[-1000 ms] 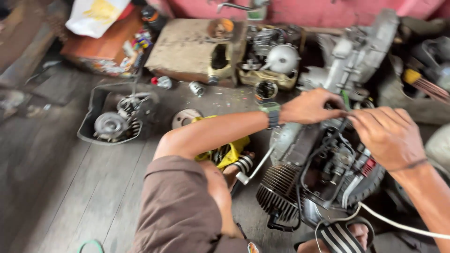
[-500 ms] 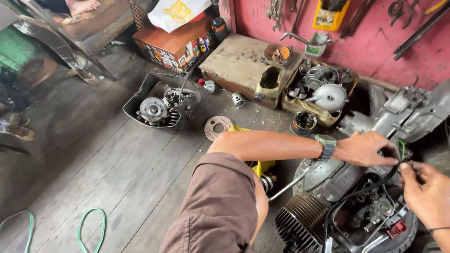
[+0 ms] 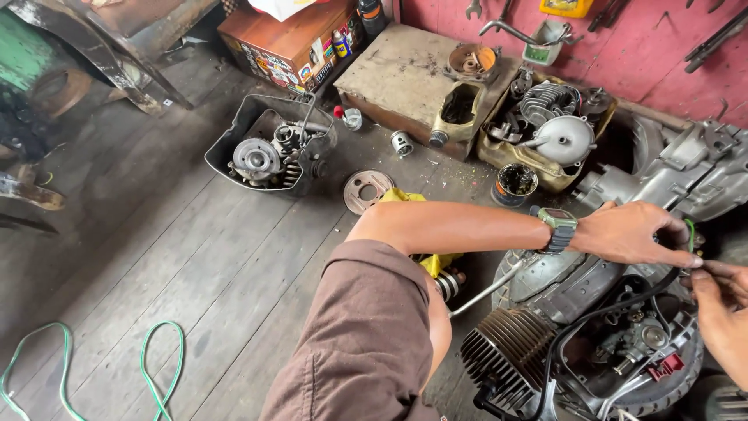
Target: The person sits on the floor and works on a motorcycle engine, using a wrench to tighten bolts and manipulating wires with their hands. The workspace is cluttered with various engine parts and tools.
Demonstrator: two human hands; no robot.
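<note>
Two hands met over an engine [image 3: 592,343] lying on the plank floor [image 3: 179,257] at the right. The left hand [image 3: 631,234], a watch [image 3: 558,228] on its wrist, was nearly closed, its fingertips pinching a thin green wire [image 3: 690,231]. The right hand [image 3: 721,316] pointed its fingers toward the same spot, touching the left fingertips; whether it gripped anything could not be told. A black cable [image 3: 600,316] curved below them. A tray of parts [image 3: 273,144] sat well apart.

R hand [image 3: 721,320] cut off by frame edge; wire [image 3: 689,234] ends hidden btwn fingertips
</note>
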